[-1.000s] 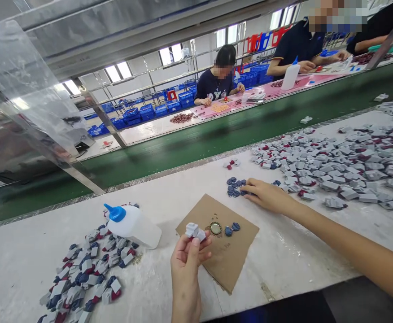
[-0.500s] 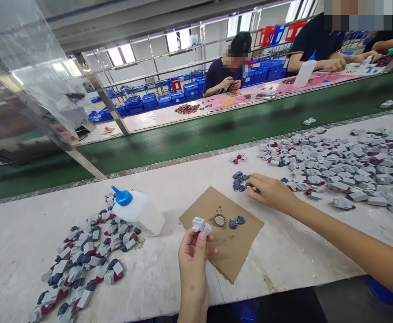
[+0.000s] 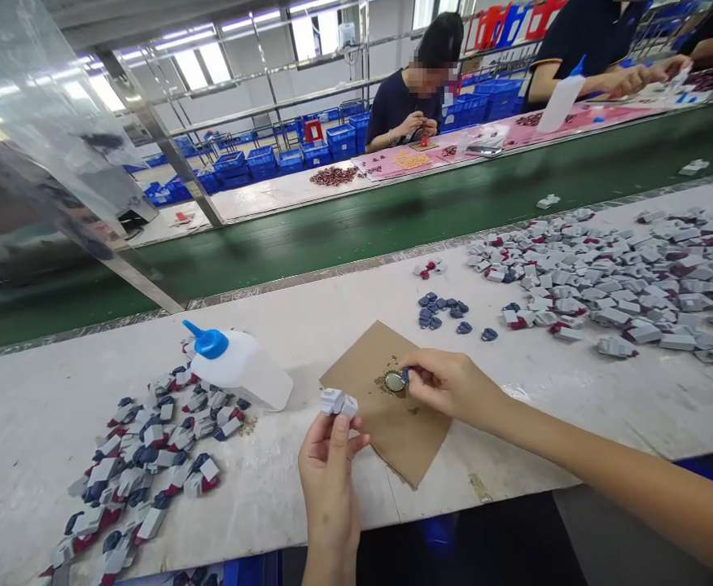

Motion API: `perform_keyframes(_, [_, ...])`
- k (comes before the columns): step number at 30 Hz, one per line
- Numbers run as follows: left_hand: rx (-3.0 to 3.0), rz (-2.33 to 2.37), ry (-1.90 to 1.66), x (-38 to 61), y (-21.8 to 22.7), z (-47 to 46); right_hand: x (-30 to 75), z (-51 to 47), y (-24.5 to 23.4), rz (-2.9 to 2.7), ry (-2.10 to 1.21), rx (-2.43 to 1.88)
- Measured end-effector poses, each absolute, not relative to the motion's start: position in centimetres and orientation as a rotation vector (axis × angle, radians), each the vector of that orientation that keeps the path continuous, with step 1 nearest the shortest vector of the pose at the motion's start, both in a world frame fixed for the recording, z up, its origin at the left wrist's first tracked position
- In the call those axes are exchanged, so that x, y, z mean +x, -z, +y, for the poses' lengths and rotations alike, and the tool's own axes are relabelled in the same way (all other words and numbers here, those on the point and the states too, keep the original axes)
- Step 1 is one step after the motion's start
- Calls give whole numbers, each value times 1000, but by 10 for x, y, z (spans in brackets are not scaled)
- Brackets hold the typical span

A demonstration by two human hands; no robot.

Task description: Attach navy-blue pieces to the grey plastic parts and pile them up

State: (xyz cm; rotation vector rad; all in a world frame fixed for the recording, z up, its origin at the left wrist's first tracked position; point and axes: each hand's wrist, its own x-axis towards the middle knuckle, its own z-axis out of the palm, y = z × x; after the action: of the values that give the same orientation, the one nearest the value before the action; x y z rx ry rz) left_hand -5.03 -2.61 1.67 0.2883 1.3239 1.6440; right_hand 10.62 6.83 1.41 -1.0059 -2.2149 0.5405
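Between thumb and fingers, my left hand (image 3: 330, 468) holds a light grey plastic piece (image 3: 338, 402) above the near left edge of a brown cardboard sheet (image 3: 411, 443). My right hand (image 3: 445, 382) pinches a small dark blue piece (image 3: 405, 376) at the rim of a round metal bottle cap (image 3: 394, 380) on the sheet. What the cap contains is too small to make out. Beyond my right hand lies a loose group of dark blue pieces (image 3: 435, 307).
A white squeeze bottle (image 3: 243, 366) with a blue nozzle stands left of the cardboard. Joined grey, blue and red pieces (image 3: 142, 456) lie beside it. A large heap of grey-and-red pieces (image 3: 637, 281) covers the right. Past a green belt (image 3: 308, 240), co-workers sit at another bench.
My right hand has moved from the loose blue pieces to the bottle cap, with a blue piece in its fingers. My left hand still holds the grey piece. The view has shifted slightly.
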Motion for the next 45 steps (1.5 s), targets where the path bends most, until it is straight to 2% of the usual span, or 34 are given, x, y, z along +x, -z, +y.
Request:
perform_keyframes(5, [210,1349,-1657,-61,-6,-33,105,78,6,-2492,-301,-945])
perform_keyframes(11, [216,1364,-1661,-56,-6,-32,98,84,4,-2689,-205,-904])
perform_keyframes(14, [259,1362,-1655,-52,-10,-31,96,84,-4,-2637,-346,-919])
perform_keyframes(20, [310,1312,-1605,-46,-18,-31,94,63,-44,-2136,-1051,-967])
perform_keyframes(23, [334,1282,-1592,-43,-22,-32,91,51,-61,-1948,-1274,-954])
perform_keyframes(29, [368,1229,-1584,-40,-29,-36,86,41,-68,-2015,-1326,-930])
perform_keyframes(39, [481,1310,-1630,-39,-27,-37,88,37,-67,-2168,-1191,-828])
perform_keyframes(45, [539,1334,-1659,-35,-19,-37,81,27,-49,-1878,-1400,-875])
